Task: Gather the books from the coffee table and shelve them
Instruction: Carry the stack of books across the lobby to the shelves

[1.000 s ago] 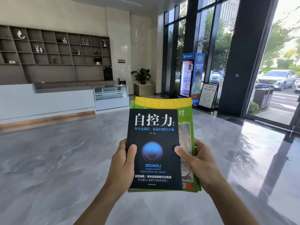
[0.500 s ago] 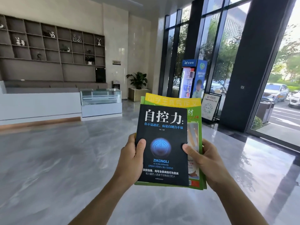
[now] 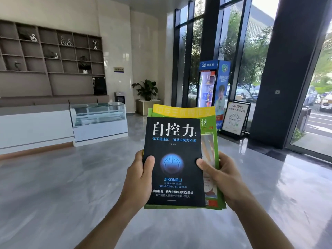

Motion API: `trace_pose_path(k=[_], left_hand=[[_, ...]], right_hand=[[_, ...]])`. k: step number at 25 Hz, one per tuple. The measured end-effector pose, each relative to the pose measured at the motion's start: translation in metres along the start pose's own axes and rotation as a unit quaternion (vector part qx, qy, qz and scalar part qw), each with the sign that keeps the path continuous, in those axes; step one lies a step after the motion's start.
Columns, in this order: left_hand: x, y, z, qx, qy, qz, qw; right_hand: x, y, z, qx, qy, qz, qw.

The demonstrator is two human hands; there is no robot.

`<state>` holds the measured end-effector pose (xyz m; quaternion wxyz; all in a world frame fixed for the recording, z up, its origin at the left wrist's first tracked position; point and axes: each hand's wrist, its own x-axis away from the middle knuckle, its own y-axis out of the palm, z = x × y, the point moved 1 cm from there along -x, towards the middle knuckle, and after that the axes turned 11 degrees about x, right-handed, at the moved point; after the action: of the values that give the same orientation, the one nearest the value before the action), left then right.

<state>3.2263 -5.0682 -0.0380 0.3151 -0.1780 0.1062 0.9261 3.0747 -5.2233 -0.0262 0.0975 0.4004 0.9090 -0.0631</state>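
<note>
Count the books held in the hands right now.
3 visible: black book on top, green book beneath it, yellow book peeking out at the far edge. More may be hidden underneath.

We see wall shelving (image 3: 52, 56) at 10 o'clock, glass display case (image 3: 98, 114) beneath, potted plant (image 3: 146, 90) at 12, vending machine (image 3: 212, 87) and sign stand (image 3: 235, 119) at 1, grey floor (image 3: 53, 186).

Just one head-mounted wide-angle view, facing forward and slightly down across a lobby floor (image 3: 53, 186). Very close to the held stack of books (image 3: 175, 159), far from the wall shelving (image 3: 53, 56) back left. No second view to overlap.
</note>
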Motion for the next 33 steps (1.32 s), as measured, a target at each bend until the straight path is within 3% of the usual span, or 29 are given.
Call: trace_pose_path(k=[10, 15, 23, 33], left_hand=[[-0.38, 0.022, -0.15, 0.019, -0.002, 0.002, 1.0], [-0.584, 0.002, -0.258, 0.012, 0.021, 0.02, 1.0], [-0.896, -0.023, -0.359, 0.01, 0.042, 0.036, 0.998], [-1.281, -0.017, -0.545, -0.027, 0.078, 0.034, 0.996]], right_hand=[[-0.408, 0.044, 0.073, 0.012, -0.002, -0.015, 1.0], [-0.628, 0.1, 0.139, 0.015, -0.021, -0.027, 0.999], [-0.949, 0.177, 0.173, 0.013, -0.017, -0.054, 0.998], [-1.361, 0.242, 0.308, -0.001, -0.054, -0.008, 0.999]])
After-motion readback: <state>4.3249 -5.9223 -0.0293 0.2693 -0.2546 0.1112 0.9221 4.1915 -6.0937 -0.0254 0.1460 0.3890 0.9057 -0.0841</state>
